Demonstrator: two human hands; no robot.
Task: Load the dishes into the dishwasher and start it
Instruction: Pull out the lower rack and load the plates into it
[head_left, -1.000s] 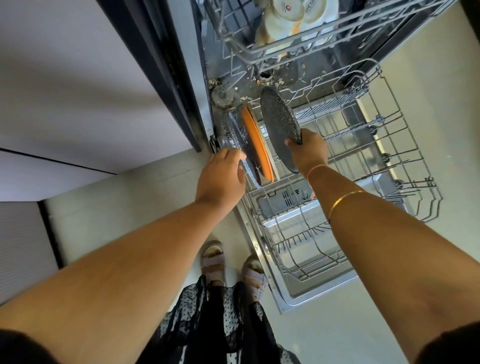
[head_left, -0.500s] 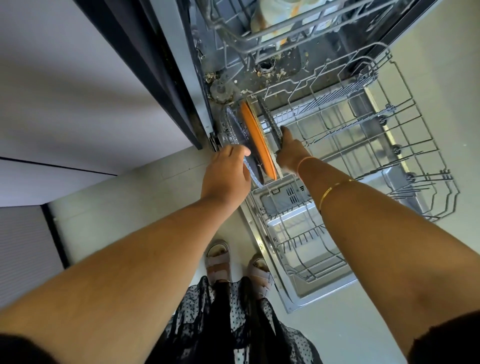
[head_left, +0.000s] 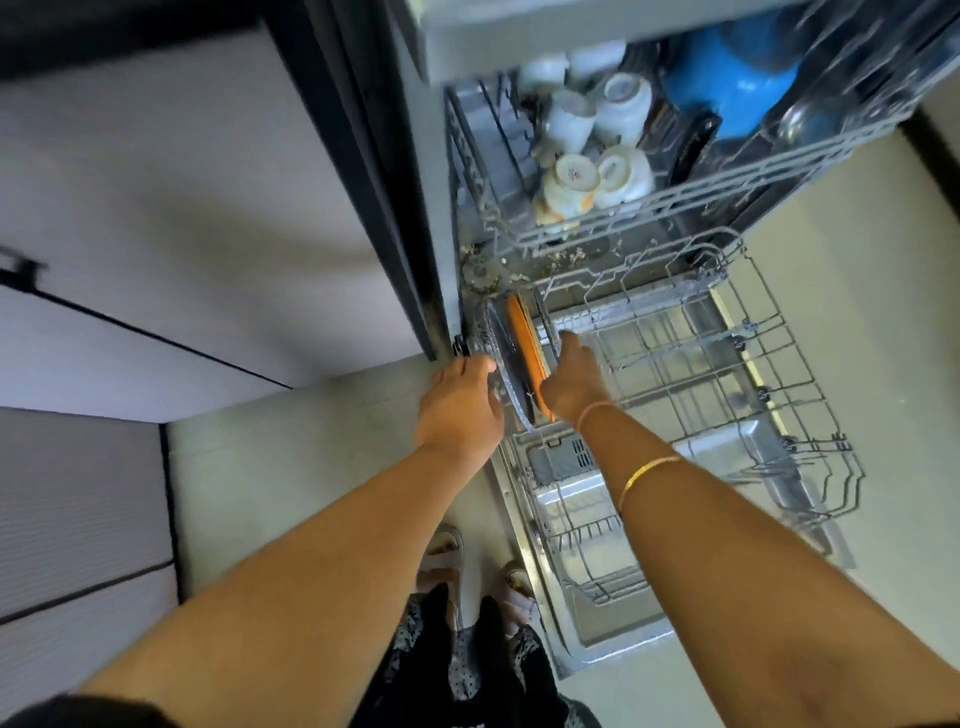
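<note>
In the head view, three plates are standing on edge at the near-left corner of the pulled-out grey wire lower rack (head_left: 727, 374): a clear patterned glass plate (head_left: 501, 364), a flat orange plate (head_left: 525, 351) just beside it, and a dark speckled plate (head_left: 546, 325) seen only as a thin rim. The left hand (head_left: 457, 405) is resting curled over the glass plate's edge, steadying it. The right hand (head_left: 571, 379) is pressing against the dark plate's rim, fingers extended; whether it is gripping, I cannot tell. These plates are probably stiff, breakable and slick, so the rims are the best hold. The upper wire rack (head_left: 597, 218) is carrying about six white cups (head_left: 621, 174) and one blue vessel (head_left: 732, 88), blurred.
</note>
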